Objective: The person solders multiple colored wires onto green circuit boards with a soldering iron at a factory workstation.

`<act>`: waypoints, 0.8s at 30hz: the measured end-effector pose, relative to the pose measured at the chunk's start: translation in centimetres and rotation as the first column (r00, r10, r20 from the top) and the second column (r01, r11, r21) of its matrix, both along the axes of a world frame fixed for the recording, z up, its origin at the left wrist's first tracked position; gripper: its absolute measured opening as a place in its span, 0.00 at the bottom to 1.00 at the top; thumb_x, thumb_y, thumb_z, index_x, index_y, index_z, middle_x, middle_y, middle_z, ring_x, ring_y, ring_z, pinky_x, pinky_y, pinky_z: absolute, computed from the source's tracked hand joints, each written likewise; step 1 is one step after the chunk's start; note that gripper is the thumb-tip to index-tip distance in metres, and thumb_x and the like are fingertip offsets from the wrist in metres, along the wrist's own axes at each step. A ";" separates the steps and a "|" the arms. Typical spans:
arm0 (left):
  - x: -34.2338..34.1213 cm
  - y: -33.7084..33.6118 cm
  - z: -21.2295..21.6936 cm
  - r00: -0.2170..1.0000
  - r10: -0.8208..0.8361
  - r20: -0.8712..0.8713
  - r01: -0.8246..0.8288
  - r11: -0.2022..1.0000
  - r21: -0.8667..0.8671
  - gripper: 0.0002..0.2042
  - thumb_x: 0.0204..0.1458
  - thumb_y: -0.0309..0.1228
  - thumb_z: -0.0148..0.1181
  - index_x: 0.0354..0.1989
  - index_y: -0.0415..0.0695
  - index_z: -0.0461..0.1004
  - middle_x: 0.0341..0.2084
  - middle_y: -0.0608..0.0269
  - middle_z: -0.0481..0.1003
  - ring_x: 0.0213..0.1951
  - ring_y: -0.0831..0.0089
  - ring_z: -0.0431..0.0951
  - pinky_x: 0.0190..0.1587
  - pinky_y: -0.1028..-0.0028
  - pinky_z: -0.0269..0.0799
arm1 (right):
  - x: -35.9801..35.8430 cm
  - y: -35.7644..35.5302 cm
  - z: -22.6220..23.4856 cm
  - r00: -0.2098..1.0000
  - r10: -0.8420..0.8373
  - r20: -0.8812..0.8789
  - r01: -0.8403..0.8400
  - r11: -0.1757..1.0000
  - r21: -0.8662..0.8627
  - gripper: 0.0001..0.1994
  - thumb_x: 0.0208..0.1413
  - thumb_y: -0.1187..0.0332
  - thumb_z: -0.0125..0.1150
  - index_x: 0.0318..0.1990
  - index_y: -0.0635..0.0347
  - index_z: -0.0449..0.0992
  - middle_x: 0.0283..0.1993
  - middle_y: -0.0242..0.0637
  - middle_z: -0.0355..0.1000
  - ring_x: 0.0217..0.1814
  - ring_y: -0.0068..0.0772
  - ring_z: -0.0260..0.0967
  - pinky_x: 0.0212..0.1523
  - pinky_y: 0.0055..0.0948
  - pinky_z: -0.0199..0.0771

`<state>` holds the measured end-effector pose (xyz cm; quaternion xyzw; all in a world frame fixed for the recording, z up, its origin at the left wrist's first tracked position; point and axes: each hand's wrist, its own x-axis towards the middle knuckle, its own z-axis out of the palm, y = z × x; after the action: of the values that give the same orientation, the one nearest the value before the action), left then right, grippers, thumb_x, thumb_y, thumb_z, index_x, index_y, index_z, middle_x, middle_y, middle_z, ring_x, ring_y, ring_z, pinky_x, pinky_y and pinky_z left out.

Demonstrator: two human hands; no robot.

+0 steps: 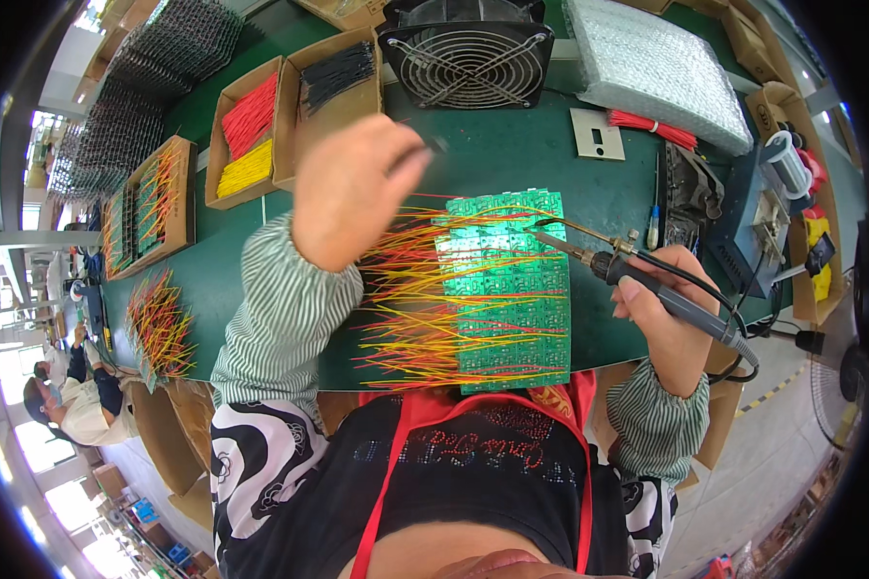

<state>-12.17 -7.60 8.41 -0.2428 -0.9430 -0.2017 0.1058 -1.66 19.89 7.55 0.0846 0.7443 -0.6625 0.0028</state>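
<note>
My right hand (674,307) is closed around the handle of a soldering iron (671,301) with a thin curved feed tube fixed alongside its tip. The iron's tip is over the upper part of a green circuit board panel (512,318), near its right side. Red and yellow wires (406,289) stick out from the panel in rows toward the left. My left hand (352,193) is raised above the far left of these wires, blurred by motion. Its fingers are pinched, with a dark smear at their tips that I cannot make out.
Boxes at the far left hold red wires (251,114), yellow wires (246,173) and black wires (338,75). A black fan (468,63) stands at the back. Wired boards (159,323) lie left. A blue soldering unit (748,236) with a solder spool (788,164) stands right.
</note>
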 end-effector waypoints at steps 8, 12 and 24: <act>1.4 3.7 -1.8 0.928 -0.300 0.218 0.286 0.953 0.095 0.08 0.46 0.31 0.59 0.29 0.39 0.74 0.25 0.55 0.72 0.28 0.57 0.73 0.30 0.66 0.68 | -0.1 0.4 0.3 1.000 -0.015 -0.005 0.015 1.000 -0.004 0.09 0.44 0.76 0.63 0.33 0.68 0.71 0.25 0.36 0.72 0.25 0.20 0.70 0.27 0.17 0.70; 0.9 4.0 -2.8 0.906 -0.327 0.269 0.299 0.944 0.143 0.09 0.46 0.32 0.59 0.29 0.38 0.73 0.25 0.55 0.72 0.28 0.57 0.73 0.30 0.66 0.67 | -0.1 0.4 -0.2 1.000 -0.010 -0.009 0.009 1.000 -0.015 0.09 0.44 0.76 0.62 0.33 0.68 0.71 0.25 0.36 0.73 0.25 0.20 0.71 0.27 0.17 0.70; 0.6 4.1 -2.8 0.895 -0.326 0.304 0.300 0.945 0.131 0.10 0.47 0.33 0.59 0.28 0.37 0.73 0.24 0.55 0.72 0.28 0.58 0.72 0.30 0.66 0.67 | -0.8 0.3 -0.7 0.999 0.032 -0.034 -0.031 0.999 0.024 0.09 0.44 0.76 0.63 0.33 0.67 0.72 0.25 0.35 0.73 0.25 0.20 0.70 0.27 0.17 0.70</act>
<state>-11.62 -3.49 5.58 -0.3509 -0.8871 -0.2907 -0.0733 -2.48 20.20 6.80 0.0617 0.7531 -0.6550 -0.0005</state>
